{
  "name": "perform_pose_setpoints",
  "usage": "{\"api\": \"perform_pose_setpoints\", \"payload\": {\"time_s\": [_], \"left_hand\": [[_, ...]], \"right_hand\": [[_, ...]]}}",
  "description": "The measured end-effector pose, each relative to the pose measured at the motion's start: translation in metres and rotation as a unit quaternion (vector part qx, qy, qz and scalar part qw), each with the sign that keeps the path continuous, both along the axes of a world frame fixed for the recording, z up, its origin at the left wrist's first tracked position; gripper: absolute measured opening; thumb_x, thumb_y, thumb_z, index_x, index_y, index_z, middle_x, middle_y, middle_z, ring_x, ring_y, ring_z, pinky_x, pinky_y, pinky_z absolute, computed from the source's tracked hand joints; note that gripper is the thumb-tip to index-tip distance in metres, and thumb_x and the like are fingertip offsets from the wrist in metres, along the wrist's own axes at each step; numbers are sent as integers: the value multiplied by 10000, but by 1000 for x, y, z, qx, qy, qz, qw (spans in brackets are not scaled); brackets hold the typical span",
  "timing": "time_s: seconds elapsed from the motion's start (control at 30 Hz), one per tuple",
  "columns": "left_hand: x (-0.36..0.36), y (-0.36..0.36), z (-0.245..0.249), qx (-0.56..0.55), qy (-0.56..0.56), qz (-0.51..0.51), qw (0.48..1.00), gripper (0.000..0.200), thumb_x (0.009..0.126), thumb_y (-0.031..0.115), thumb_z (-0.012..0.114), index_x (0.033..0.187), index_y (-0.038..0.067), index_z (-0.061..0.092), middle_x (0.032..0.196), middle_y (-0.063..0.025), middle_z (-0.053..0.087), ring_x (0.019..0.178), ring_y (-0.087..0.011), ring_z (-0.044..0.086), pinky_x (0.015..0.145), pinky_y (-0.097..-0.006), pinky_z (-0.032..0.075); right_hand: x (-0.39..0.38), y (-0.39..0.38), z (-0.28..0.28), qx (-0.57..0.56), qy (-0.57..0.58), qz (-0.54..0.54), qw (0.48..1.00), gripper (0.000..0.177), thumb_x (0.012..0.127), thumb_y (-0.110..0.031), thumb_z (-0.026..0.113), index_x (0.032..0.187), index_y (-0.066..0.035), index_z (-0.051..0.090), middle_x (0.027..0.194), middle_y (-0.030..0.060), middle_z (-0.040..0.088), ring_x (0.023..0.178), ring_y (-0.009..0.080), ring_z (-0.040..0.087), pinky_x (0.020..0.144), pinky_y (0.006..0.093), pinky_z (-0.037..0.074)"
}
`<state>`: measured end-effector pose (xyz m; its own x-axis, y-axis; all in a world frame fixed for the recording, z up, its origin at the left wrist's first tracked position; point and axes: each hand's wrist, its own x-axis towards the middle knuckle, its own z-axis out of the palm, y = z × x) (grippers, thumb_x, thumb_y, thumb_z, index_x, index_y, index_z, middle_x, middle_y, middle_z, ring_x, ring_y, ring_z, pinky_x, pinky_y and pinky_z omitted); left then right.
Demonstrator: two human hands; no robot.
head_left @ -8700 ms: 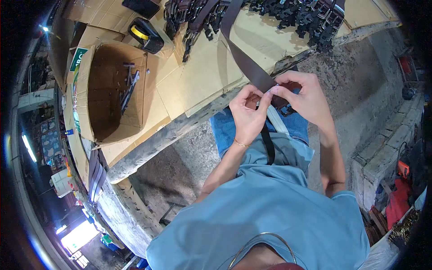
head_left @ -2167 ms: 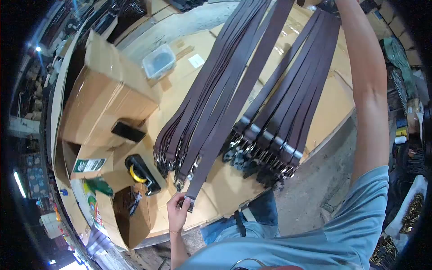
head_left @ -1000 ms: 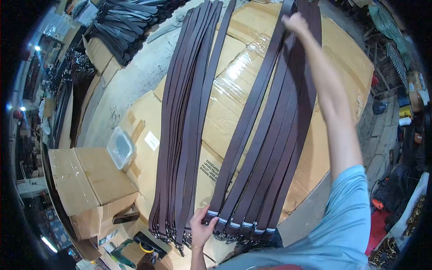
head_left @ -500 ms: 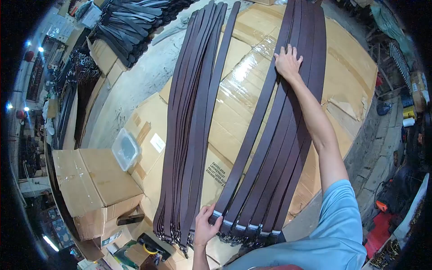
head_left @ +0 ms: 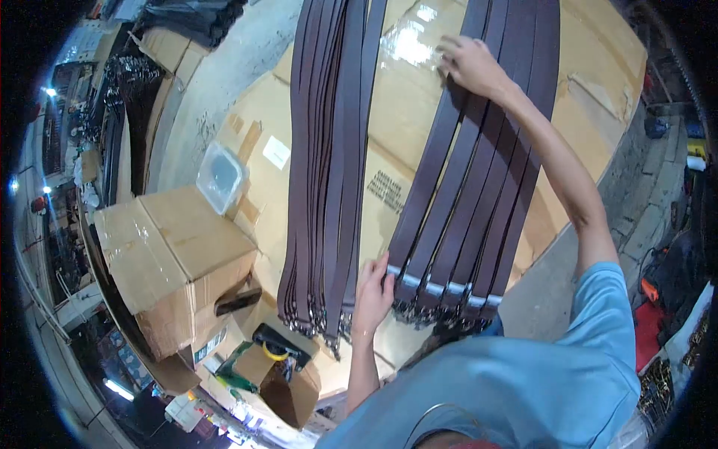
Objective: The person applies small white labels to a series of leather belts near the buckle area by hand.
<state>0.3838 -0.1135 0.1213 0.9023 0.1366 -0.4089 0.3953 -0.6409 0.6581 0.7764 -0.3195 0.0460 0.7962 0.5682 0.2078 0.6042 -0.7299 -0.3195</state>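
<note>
Long dark brown belts (head_left: 441, 217) lie side by side in a row on the right, their buckles (head_left: 426, 313) towards me. Pale bands cross them near the buckle ends. My left hand (head_left: 374, 293) has its thumb and fingers closed at the buckle end of the leftmost belt in this row. Farther up, my right hand (head_left: 473, 66) is over the left edge of the same row, fingers apart and slightly bent, the tips blurred. What lies under its palm is hidden. A second, denser bundle of brown belts (head_left: 323, 172) lies to the left, untouched.
Flattened cardboard (head_left: 404, 127) covers the work surface. On the left are a clear plastic tub (head_left: 221, 178), a closed carton (head_left: 168, 247) and a tape dispenser (head_left: 280, 346) beside a small open box (head_left: 288, 393). Dark straps (head_left: 198, 19) lie at the back left.
The view has shifted, so the belts sit higher in it. My right hand has gone from lying flat across the belts to the row's left edge. My left hand stays at the buckle end.
</note>
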Motion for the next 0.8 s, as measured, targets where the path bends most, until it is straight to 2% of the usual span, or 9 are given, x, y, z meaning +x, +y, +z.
{"api": "perform_pose_setpoints", "payload": {"time_s": [0.07, 0.1, 0.23, 0.33, 0.4, 0.43, 0.5, 0.67, 0.8], "left_hand": [[-4, 0, -4, 25, -35, -6, 999, 398, 820, 40, 549, 1210, -21, 504, 976, -190, 493, 951, -340, 494, 857, -371, 406], [-4, 0, -6, 32, -34, -2, 999, 391, 818, 43, 551, 1200, -27, 509, 982, -192, 489, 964, -340, 478, 865, -383, 396], [-12, 7, -13, 34, -35, 7, 999, 396, 810, 65, 562, 1192, -27, 513, 996, -189, 501, 985, -339, 468, 875, -386, 387], [-32, 19, -24, 92, -90, 5, 992, 401, 817, 65, 561, 1200, -36, 495, 1070, -166, 536, 974, -305, 522, 878, -335, 414], [-45, 31, -35, -59, -62, 77, 993, 381, 834, 73, 551, 1196, -34, 504, 1128, -162, 553, 1002, -283, 556, 881, -320, 431], [-50, 37, -40, -60, -64, 83, 993, 381, 834, 73, 551, 1196, -34, 504, 1128, -162, 553, 1002, -283, 556, 881, -320, 431], [-58, 45, -47, -168, -10, 71, 983, 367, 845, 81, 547, 1194, -30, 513, 1161, -166, 563, 1020, -269, 576, 868, -313, 447], [-60, 38, -41, -146, -82, 59, 984, 332, 849, 99, 527, 1152, -37, 531, 1139, -220, 562, 1075, -357, 528, 931, -366, 408], [-58, 31, -42, -34, -139, 24, 989, 310, 854, 139, 529, 1104, -40, 560, 1078, -236, 577, 1017, -381, 543, 897, -399, 427]], "right_hand": [[-55, 16, 22, -23, 137, 112, 984, 254, 815, -107, 582, 1065, -64, 593, 1167, 104, 560, 1078, 261, 533, 1004, 415, 312], [-77, 25, 26, -60, 223, 155, 961, 303, 782, -124, 628, 1079, -74, 595, 1135, 79, 581, 1068, 236, 541, 1048, 441, 260], [-144, 39, 30, -85, 260, 257, 927, 388, 697, -166, 720, 1064, -91, 619, 1115, 59, 589, 1117, 212, 506, 1106, 495, 172], [-172, 44, 30, -92, 220, 278, 931, 430, 682, -154, 728, 1096, -112, 619, 1131, 51, 584, 1167, 208, 464, 1105, 523, 154], [-184, 51, 32, -114, 229, 288, 923, 470, 666, -118, 724, 1123, -135, 616, 1141, 42, 580, 1191, 207, 440, 1101, 541, 153], [-187, 54, 34, -129, 219, 293, 921, 467, 660, -100, 719, 1115, -138, 620, 1140, 40, 581, 1186, 206, 444, 1101, 538, 160], [-192, 56, 28, -141, 190, 296, 925, 456, 651, -52, 700, 1093, -143, 632, 1137, 30, 587, 1169, 202, 458, 1096, 524, 190], [-198, 57, 21, -131, 161, 307, 929, 422, 661, -50, 693, 1071, -134, 640, 1117, 32, 603, 1138, 206, 487, 1065, 499, 235], [-200, 60, 26, -126, 147, 309, 931, 387, 671, 1, 655, 1035, -131, 655, 1076, 52, 625, 1106, 211, 518, 1035, 467, 275]]}}
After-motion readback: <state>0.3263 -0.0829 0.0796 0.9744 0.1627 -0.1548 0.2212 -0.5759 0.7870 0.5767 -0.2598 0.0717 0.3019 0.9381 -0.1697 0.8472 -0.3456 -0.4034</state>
